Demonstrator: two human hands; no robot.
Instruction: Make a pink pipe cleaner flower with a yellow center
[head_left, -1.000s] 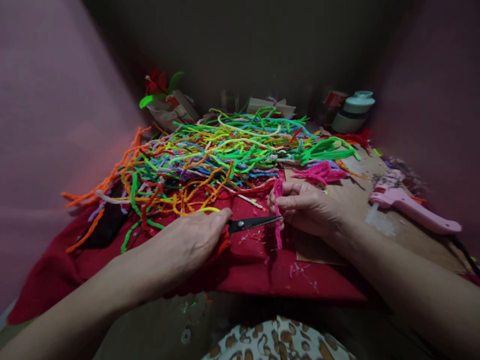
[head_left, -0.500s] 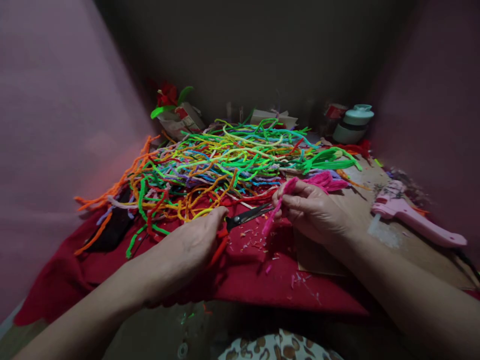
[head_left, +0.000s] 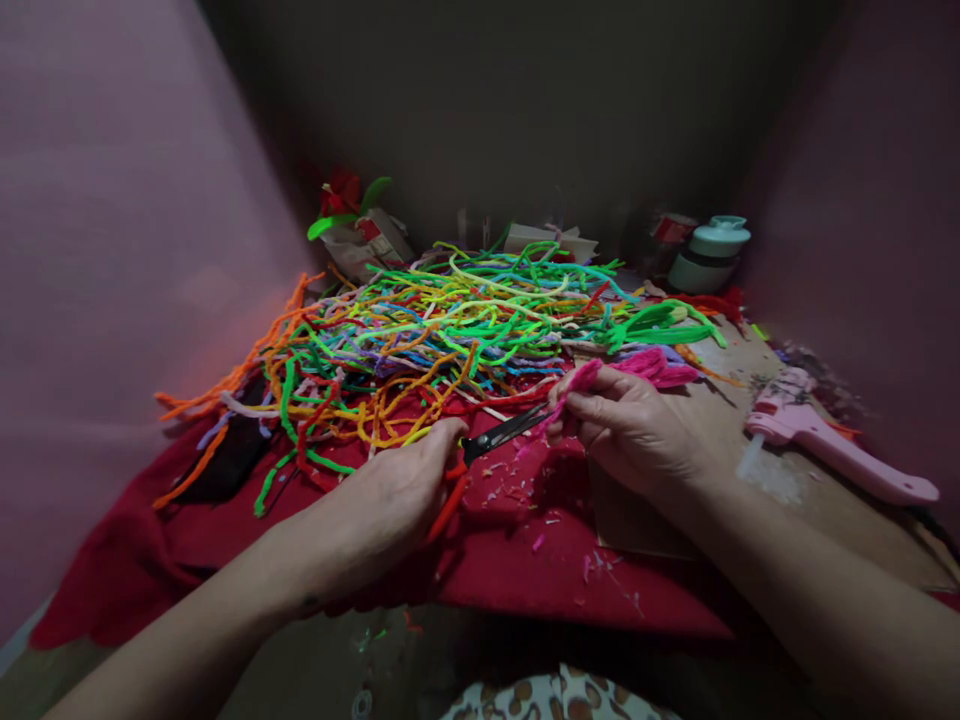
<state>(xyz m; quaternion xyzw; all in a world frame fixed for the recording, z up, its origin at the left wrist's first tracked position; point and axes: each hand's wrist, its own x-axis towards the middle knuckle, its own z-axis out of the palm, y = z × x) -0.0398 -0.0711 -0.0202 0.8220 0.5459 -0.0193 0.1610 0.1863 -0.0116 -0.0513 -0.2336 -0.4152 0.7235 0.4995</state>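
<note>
My left hand point(head_left: 409, 485) is closed around the red handles of a pair of scissors point(head_left: 501, 436). The dark blades point right, and their tips meet a fuzzy pink pipe cleaner point(head_left: 582, 380) by my right fingers. My right hand point(head_left: 626, 420) pinches that pipe cleaner between thumb and fingertips. Beyond its knuckles lies a bundle of pink pipe cleaners point(head_left: 664, 368); whether it joins the held piece is hidden. Small fuzzy clippings point(head_left: 517, 490) are scattered on the red cloth point(head_left: 495, 570) below the blades.
A big tangle of colourful pipe cleaners point(head_left: 450, 320) spreads across the back. On the right, a pink glue gun point(head_left: 840, 440) rests on a cardboard sheet point(head_left: 720, 440). Behind stand a pale green-lidded jar point(head_left: 709, 255) and a container with a red flower point(head_left: 349, 240). Walls close in both sides.
The pink end that hung below the blades no longer shows there. The scissors have shifted slightly right, with their handles lower. My right hand keeps its pinch.
</note>
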